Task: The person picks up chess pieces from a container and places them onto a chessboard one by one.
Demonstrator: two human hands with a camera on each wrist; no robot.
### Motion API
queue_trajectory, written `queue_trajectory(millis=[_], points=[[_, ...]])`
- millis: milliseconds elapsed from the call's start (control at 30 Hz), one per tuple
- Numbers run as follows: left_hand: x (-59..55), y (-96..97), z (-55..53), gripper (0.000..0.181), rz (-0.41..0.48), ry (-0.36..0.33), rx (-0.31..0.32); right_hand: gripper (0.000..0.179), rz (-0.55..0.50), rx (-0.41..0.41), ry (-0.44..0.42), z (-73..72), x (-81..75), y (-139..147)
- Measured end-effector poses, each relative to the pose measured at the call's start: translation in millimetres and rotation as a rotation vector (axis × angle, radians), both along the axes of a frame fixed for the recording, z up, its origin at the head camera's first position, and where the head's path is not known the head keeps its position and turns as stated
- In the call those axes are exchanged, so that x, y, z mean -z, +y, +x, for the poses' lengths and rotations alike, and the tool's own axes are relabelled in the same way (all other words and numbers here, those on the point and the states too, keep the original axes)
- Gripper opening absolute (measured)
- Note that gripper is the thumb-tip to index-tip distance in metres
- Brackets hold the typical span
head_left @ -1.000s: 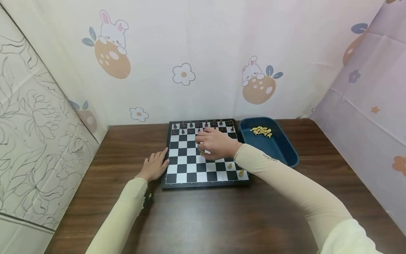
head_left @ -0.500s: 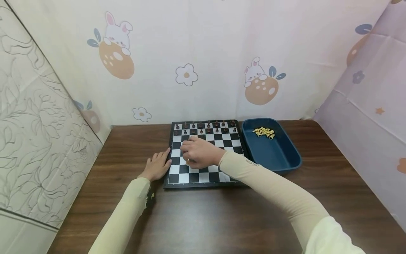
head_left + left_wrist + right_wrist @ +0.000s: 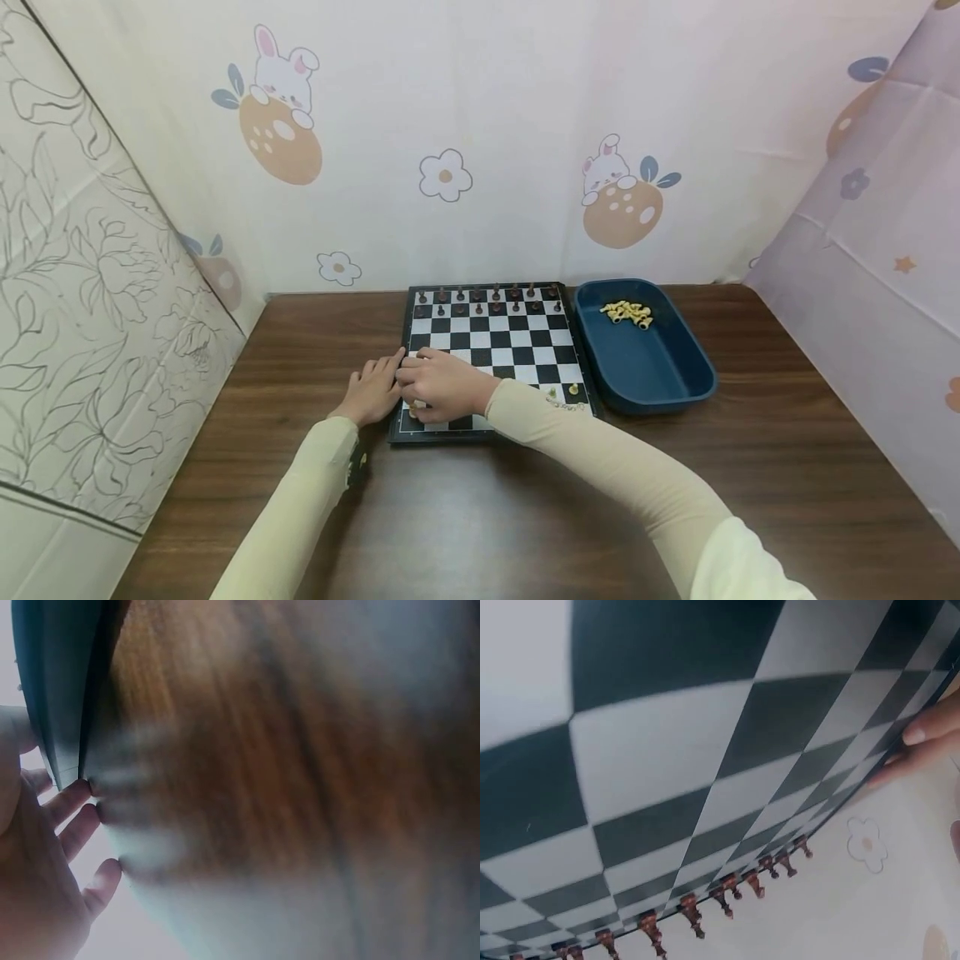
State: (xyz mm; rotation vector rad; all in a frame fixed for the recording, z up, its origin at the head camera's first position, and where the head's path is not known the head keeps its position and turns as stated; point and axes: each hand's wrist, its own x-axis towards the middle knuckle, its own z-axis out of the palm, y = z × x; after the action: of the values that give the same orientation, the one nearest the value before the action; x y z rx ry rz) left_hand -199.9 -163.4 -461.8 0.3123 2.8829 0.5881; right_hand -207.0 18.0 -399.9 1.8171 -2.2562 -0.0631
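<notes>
A black-and-white chessboard [image 3: 510, 339] lies on the table, with dark red chess pieces [image 3: 496, 307] in two rows along its far side. My left hand [image 3: 369, 392] rests beside the board's left edge, its fingers spread and touching it; the left wrist view shows these fingers [image 3: 79, 832] against the dark board side. Over the near left squares, my right hand [image 3: 447, 388] pinches a pale yellow chess piece [image 3: 414, 408], mostly hidden by the fingers, so its kind cannot be told. Two yellow chess pieces [image 3: 573, 389] stand near the board's right side, by the sleeve.
Right of the board stands a blue tray [image 3: 652, 375] with several yellow chess pieces [image 3: 627, 313] heaped at its far end. The brown wooden table [image 3: 450, 517] ends at a patterned curtain [image 3: 510, 225] behind the board.
My right hand has moved left and toward me across the board, holding the yellow piece, from the middle to the near left corner. The left hand stays at the board's edge.
</notes>
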Motion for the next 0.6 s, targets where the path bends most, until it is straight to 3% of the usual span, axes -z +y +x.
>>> queue_trajectory(millis=[400, 600], points=[[-3.0, 1.8, 1.7, 0.059, 0.010, -0.001, 0.008, 0.012, 0.013, 0.076, -0.046, 3.1, 14.9, -4.5], [-2.6, 0.6, 2.6, 0.059, 0.004, -0.007, -0.009, 0.013, 0.057, 0.110, -0.055, 0.0, 12.3, -2.9]])
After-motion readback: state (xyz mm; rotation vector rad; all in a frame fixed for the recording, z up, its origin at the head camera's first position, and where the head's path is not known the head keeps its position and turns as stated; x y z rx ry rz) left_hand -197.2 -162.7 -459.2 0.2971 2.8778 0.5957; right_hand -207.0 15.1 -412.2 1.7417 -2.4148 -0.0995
